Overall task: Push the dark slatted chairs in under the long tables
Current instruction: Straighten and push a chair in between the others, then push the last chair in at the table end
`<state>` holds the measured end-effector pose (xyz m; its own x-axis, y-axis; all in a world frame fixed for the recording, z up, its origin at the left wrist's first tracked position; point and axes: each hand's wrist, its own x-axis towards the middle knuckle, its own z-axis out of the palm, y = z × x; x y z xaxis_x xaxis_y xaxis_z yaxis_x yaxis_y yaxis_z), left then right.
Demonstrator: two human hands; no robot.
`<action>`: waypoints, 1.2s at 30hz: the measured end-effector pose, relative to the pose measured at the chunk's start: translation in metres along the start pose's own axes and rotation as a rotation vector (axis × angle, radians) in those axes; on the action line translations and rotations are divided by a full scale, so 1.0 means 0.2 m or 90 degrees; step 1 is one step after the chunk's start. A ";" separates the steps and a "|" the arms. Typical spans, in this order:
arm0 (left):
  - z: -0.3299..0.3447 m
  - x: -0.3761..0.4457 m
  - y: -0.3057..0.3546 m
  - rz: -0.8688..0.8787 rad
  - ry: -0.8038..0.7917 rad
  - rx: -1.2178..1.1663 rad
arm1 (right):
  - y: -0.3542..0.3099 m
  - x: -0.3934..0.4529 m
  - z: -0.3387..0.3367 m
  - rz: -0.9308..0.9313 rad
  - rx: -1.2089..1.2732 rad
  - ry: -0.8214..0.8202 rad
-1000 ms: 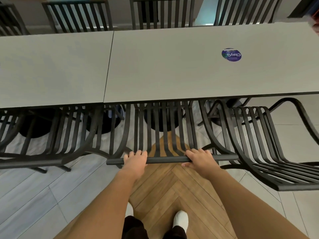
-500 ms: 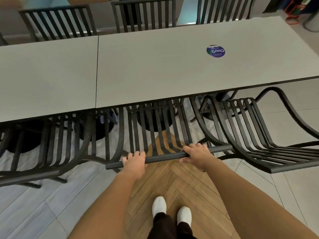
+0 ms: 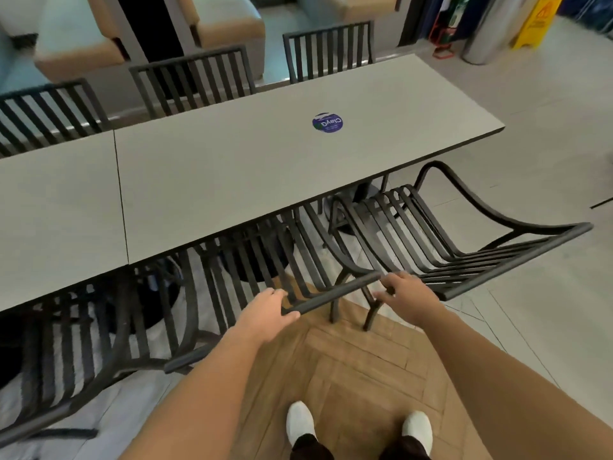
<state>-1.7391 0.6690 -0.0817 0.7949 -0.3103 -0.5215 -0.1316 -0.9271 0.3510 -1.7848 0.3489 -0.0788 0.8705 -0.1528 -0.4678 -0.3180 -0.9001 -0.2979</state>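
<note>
The left hand (image 3: 265,312) curls over the top rail of the middle chair (image 3: 252,260), thumb beneath the bar. The right hand (image 3: 406,295) sits just past that rail's right end, fingers bent near the neighbouring chair (image 3: 464,240); whether it actually grips anything cannot be told. The middle chair's seat is tucked under the grey bench (image 3: 232,180), its back close to the edge. The neighbouring chair stands angled, its seat mostly outside the bench's end. A round blue sticker (image 3: 327,122) lies on the bench top. More slatted chairs (image 3: 192,81) line the far side.
</note>
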 end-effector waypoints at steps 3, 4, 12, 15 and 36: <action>-0.04 0.06 0.28 0.062 0.024 0.001 | 0.19 -0.04 -0.11 0.033 0.006 0.018; -0.05 0.08 0.37 0.076 0.029 0.004 | 0.26 -0.05 -0.15 0.038 0.011 0.025; 0.12 0.22 1.13 0.091 0.028 -0.043 | 0.91 -0.03 -0.43 0.044 0.031 0.035; 0.25 0.24 1.40 0.075 0.032 -0.037 | 1.17 -0.02 -0.52 0.014 0.002 0.024; 0.65 0.68 2.13 0.050 -0.063 -0.038 | 1.90 0.31 -0.82 -0.016 -0.083 0.001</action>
<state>-1.7649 0.2051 -0.1049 0.7209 -0.4032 -0.5636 -0.1537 -0.8860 0.4374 -1.7899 -0.0693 -0.0846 0.8779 -0.1305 -0.4607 -0.2451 -0.9490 -0.1983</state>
